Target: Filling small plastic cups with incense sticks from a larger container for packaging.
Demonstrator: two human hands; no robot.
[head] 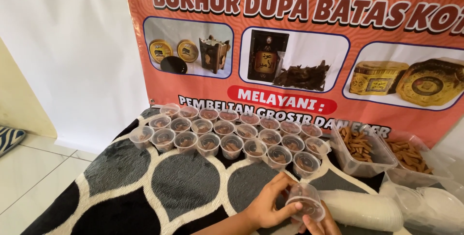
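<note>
Fingers (285,209) of the left hand (266,206) wrap the small clear cup (305,201) at lower centre, above the patterned mat (183,186); the right hand (319,225) pinches its base; hold it level, near the filled cups (232,136).

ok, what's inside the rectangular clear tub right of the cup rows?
The rectangular clear plastic tub holds short brown sticks, loosely piled and visible through its open top. How deep the pile goes, and the tub's bottom, are covered by the sticks.
</note>
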